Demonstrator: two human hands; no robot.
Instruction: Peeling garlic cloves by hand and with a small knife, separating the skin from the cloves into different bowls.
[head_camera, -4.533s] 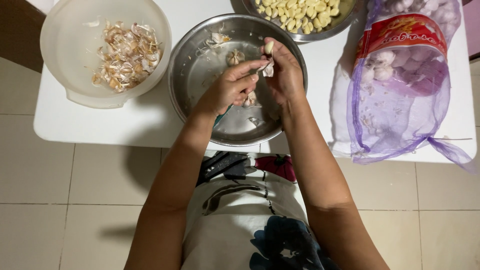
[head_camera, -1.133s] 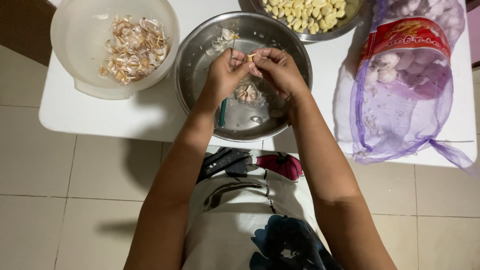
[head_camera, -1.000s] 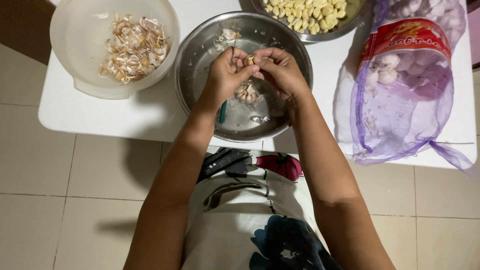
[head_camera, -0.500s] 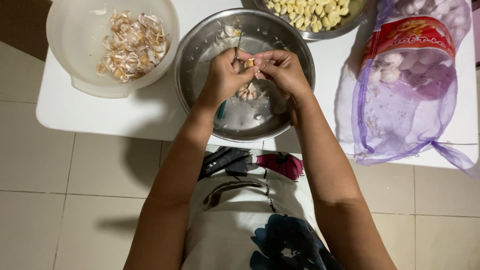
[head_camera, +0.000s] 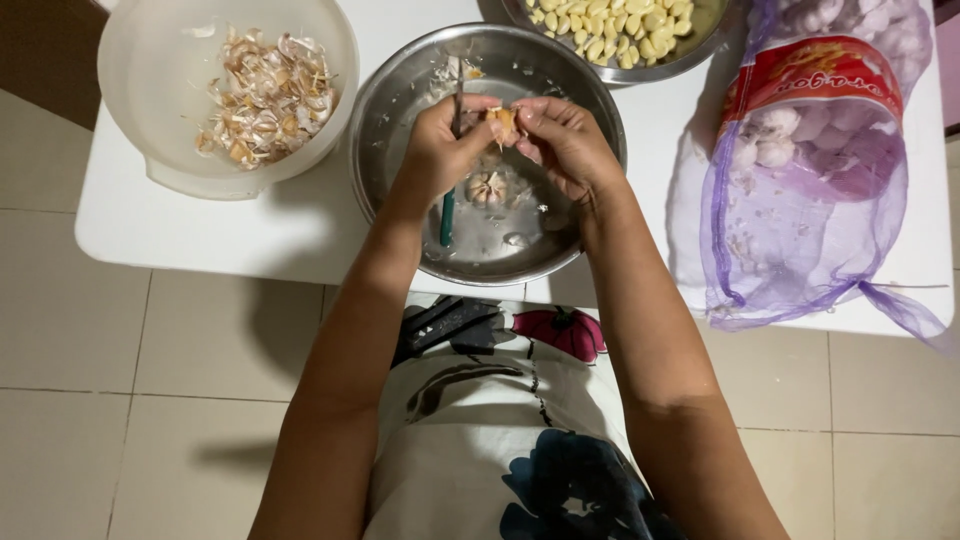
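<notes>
Over the steel bowl (head_camera: 400, 100), both hands' fingers (head_camera: 480, 128) pinch a garlic clove (head_camera: 503, 121), its axis unclear.

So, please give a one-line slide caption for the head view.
Both hands peel a garlic clove with a knife over a steel bowl.

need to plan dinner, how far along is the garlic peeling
Done: a metal dish at the top holds many peeled cloves, and the white bowl holds papery skins. In hand: left hand grips a green-handled knife, right hand holds a clove over the steel bowl. Left: a partial bulb there and a mesh bag of whole garlic bulbs.
</notes>
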